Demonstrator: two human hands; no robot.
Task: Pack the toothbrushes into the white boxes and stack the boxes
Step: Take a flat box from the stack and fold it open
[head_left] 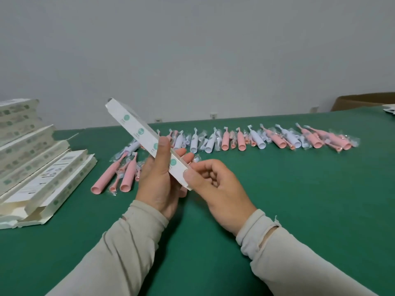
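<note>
Two hands in long beige sleeves meet at the centre of the frame, above a green felt-covered table (299, 210). Between them is a long, narrow white cardboard box with green round marks (136, 129), held tilted in the air, its far end pointing to the upper left and its near end down toward the centre.

The left hand (158, 180) comes up from the lower left with the palm turned to the right. Its thumb lies upright against the box's near face and its fingers (181, 153) curl round behind the box, so it grips the box about the middle.

The right hand (215, 186) reaches in from the lower right, knuckles up. Its thumb and first finger pinch the near end of the box, and its other fingers are curled loosely under the palm.

Across the middle of the frame, to the right of the hands, a row of pink and white electric toothbrush handles in clear wrappers (256, 138) lies on the table. A smaller group of pink toothbrush handles (113, 176) lies just left of the left hand.

At the left edge of the frame stands a slanting stack of flat white boxes (27, 159), some with flaps open. A brown cardboard carton (363, 101) shows at the upper right, beyond the table.
</note>
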